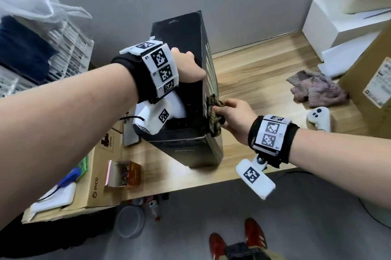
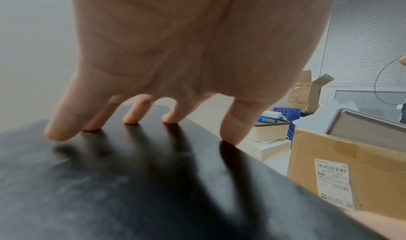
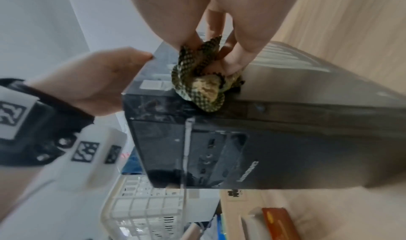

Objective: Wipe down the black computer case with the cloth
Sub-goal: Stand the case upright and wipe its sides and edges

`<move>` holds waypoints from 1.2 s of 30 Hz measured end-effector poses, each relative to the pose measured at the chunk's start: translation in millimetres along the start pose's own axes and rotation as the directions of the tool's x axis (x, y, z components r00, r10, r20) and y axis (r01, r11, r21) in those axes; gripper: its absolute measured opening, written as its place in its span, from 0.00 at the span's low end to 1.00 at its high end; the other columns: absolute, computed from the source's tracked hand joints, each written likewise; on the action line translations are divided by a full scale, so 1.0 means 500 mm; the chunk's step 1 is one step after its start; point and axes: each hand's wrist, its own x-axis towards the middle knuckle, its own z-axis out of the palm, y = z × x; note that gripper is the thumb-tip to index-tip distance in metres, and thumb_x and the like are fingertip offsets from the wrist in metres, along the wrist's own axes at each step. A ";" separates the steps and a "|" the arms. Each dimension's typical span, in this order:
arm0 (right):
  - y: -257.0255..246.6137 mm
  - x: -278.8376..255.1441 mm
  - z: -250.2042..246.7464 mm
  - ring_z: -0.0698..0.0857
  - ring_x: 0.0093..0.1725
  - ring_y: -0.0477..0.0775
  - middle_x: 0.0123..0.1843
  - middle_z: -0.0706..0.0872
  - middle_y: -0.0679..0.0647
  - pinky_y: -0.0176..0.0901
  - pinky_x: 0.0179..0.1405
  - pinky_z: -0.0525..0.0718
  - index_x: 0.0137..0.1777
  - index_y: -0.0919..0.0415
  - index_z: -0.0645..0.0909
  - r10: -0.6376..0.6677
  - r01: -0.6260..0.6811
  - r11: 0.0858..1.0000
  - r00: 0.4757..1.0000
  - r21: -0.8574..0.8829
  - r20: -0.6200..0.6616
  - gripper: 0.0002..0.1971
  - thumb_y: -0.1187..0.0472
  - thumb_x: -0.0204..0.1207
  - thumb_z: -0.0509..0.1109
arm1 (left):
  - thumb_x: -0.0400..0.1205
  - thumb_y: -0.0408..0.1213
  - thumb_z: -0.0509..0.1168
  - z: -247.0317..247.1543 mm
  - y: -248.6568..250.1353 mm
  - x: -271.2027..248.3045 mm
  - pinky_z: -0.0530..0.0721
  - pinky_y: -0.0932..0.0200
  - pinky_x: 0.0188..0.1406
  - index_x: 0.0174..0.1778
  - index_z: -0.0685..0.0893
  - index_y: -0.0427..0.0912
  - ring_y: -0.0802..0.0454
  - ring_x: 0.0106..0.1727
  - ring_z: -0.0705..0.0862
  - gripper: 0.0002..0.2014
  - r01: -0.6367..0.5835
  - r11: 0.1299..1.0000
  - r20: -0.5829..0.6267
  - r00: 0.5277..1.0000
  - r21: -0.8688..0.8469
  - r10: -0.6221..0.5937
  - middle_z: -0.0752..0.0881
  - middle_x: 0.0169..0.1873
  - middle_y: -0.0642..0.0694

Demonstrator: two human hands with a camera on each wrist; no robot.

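Black computer case (image 1: 191,149) — blurred logo; right hand (image 1: 234,116) grips cloth (image 1: 214,114).

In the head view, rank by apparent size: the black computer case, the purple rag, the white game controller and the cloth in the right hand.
1. black computer case
2. purple rag, lying on the desk
3. and 4. white game controller and patterned cloth look about alike; the cloth is bunched and partly hidden in the right hand, so I would not rank them.
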 end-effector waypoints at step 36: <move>0.058 0.078 -0.010 0.87 0.45 0.51 0.52 0.91 0.58 0.45 0.49 0.85 0.59 0.61 0.87 -0.212 0.188 0.962 0.972 -0.200 -0.102 0.15 0.66 0.73 0.72 | 0.68 0.68 0.72 -0.062 -0.120 0.085 0.71 0.48 0.77 0.80 0.64 0.66 0.47 0.75 0.72 0.45 -0.264 0.965 0.150 0.954 0.006 0.260 0.66 0.74 0.49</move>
